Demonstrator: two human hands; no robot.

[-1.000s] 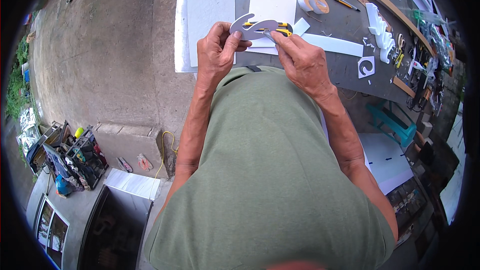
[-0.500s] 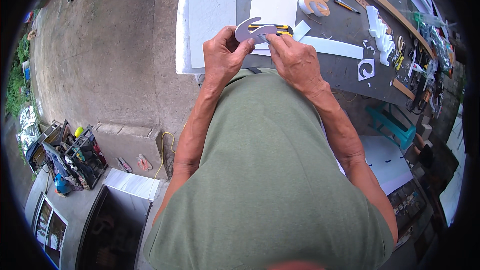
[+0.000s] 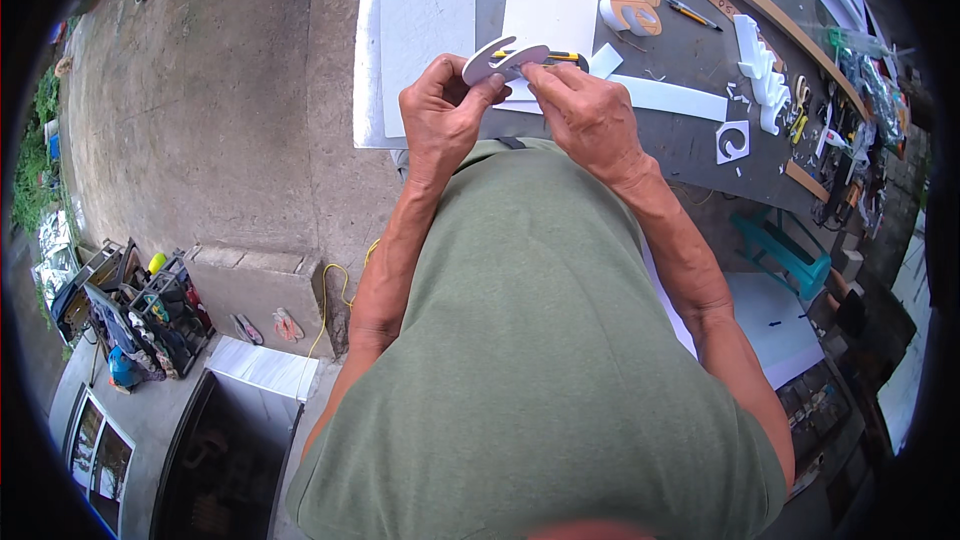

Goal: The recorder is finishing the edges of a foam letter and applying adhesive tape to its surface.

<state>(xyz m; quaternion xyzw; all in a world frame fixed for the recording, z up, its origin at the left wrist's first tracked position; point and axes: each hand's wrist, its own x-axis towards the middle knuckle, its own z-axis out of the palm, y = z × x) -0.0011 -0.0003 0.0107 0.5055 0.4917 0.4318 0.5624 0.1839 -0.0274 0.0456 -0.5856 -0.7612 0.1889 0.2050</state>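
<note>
My left hand point(image 3: 440, 115) grips a white curved cutout point(image 3: 480, 66) between thumb and fingers, held up above the near edge of the workbench. My right hand point(image 3: 590, 115) is closed in a pinch on a small silvery blade point(image 3: 516, 71) at the cutout's right part; the blade is mostly hidden by my fingertips. A yellow-and-black utility knife point(image 3: 565, 58) lies on white sheets just behind the cutout, partly covered by it. A long white strip point(image 3: 675, 100) and a small square piece with a curved hole point(image 3: 732, 143) lie to the right.
On the bench point(image 3: 690, 60) are curved letter forms point(image 3: 630, 5), a yellow pen point(image 3: 688, 10), white zigzag pieces point(image 3: 760, 70), wooden strips point(image 3: 820, 55), tools and scraps. A teal stool point(image 3: 790, 260) stands below right. At left are concrete floor point(image 3: 190, 120), sandals point(image 3: 285, 323) and a loaded rack point(image 3: 130, 310).
Both hands and the cutout have shifted a little, and the cutout has tilted. The right fingertips now cover more of the blade than one second ago.
</note>
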